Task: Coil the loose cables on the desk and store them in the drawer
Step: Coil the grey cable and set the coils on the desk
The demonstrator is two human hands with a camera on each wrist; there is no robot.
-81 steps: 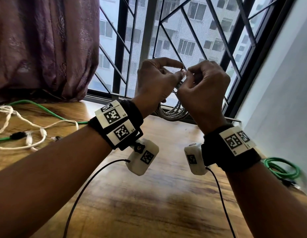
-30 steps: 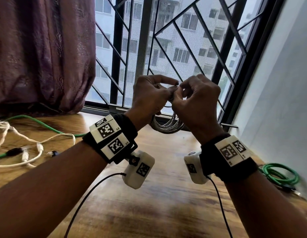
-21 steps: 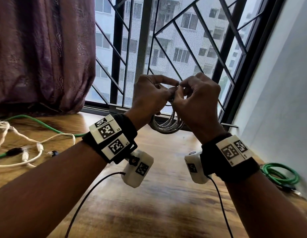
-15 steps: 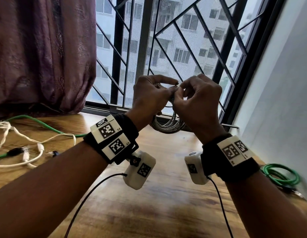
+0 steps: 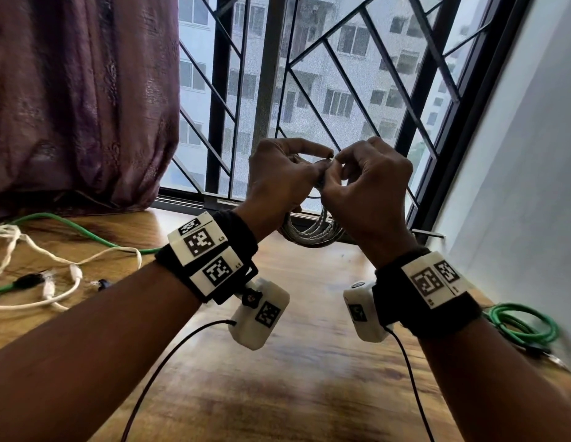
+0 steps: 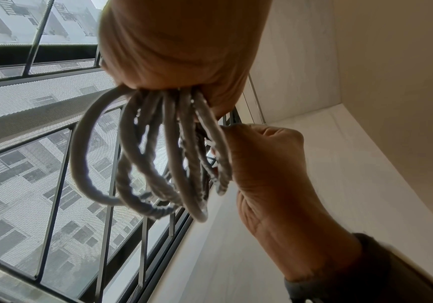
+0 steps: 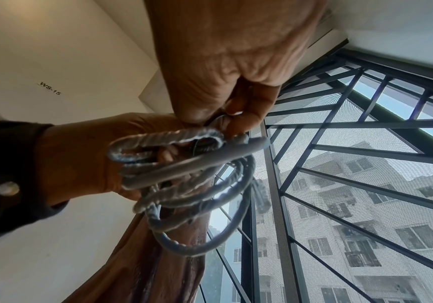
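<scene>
Head view, nearest item first: brown wood-grain surface (image 5: 303,371), glossy, streaked light and dark, carrying all loose items.

Left hand (image 5: 278,183) and right hand (image 5: 370,193): raised together above the surface, fingers curled, fingertips of both pinching the top of one bundle where they meet. Each grips it; neither is spread.

Grey braided cable coil (image 5: 313,232): round loops of ribbed, woven-jacket cord, matt, several turns hanging below the two hands, clear of the surface. In the left wrist view the loops (image 6: 158,155) fan out under the palm; in the right wrist view they (image 7: 189,184) look twisted, with a plug end dangling. What secures the top is hidden by fingers; judged to be the binding step.

Green round cable coil (image 5: 526,327): smooth plastic jacket, already looped, lying at the surface's right edge near the wall. Not stored.

White cord (image 5: 54,275): soft, pale, sprawled loosely at far left, uncoiled.

Green straight cable (image 5: 86,232): thin, smooth, running loose across the left rear, uncoiled.

Progress, judged: one coil done, one nearly so, two cables untouched, nothing put away. No drawer in view.

Purple-brown fabric curtain (image 5: 80,97): heavy, gathered, at rear left.
</scene>
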